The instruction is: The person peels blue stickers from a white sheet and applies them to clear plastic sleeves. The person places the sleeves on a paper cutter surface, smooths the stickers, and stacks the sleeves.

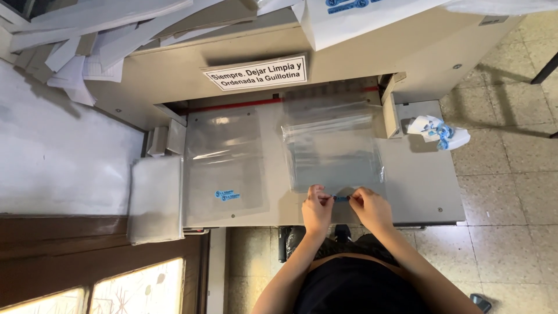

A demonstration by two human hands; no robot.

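A stack of clear plastic bags (334,152) lies on the beige bed of a paper cutter (415,186). At the stack's near edge, my left hand (317,209) and my right hand (368,207) pinch a small blue sticker (341,199) between their fingertips. A second pile of clear bags (225,166) lies to the left, its top bag bearing a blue sticker (227,195).
A thicker pile of plastic sheets (156,199) hangs over the left edge. Loose white paper strips (87,35) heap at the back left. A crumpled white and blue scrap (437,132) sits at the right. Tiled floor (511,192) lies to the right.
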